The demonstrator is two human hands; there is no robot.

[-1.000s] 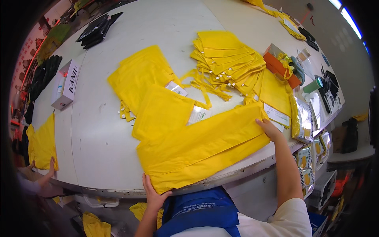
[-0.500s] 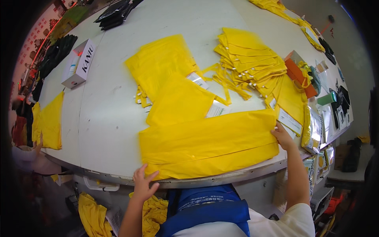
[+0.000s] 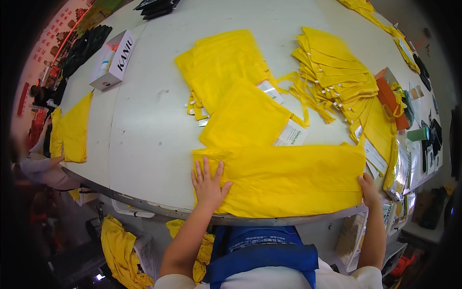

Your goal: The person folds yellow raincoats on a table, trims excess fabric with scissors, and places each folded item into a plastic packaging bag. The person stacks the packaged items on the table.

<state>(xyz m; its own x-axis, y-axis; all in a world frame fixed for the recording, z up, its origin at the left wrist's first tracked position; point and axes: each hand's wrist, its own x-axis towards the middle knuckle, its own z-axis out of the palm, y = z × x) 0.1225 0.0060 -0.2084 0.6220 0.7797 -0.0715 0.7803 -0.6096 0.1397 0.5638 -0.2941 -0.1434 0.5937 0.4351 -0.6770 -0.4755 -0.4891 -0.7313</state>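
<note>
A long folded yellow garment [image 3: 288, 178] lies along the near edge of the table. My left hand [image 3: 209, 187] rests flat on its left end, fingers spread. At the opposite end, my right hand [image 3: 369, 191] grips the garment's right edge, fingertips partly hidden. Just beyond, another folded yellow piece [image 3: 248, 118] with a white printed card [image 3: 290, 134] overlaps a neat yellow pile [image 3: 226, 58]. To the right of that pile, several yellow pieces [image 3: 332, 60] are fanned out, with thin yellow straps [image 3: 305, 98] trailing from them.
A white box [image 3: 113, 60] stands at the back left, and black folded items [image 3: 156, 7] lie at the far edge. On the right are an orange box [image 3: 390, 98], a green cylinder [image 3: 417, 134] and plastic-wrapped packs [image 3: 398, 168]. A co-worker's hand [image 3: 60, 158] touches yellow fabric [image 3: 76, 127] at left.
My left hand has moved from the garment's near left corner up onto its top and lies flat there. The garment's lower flap now looks smoother. The view has shifted, moving the table contents rightward.
</note>
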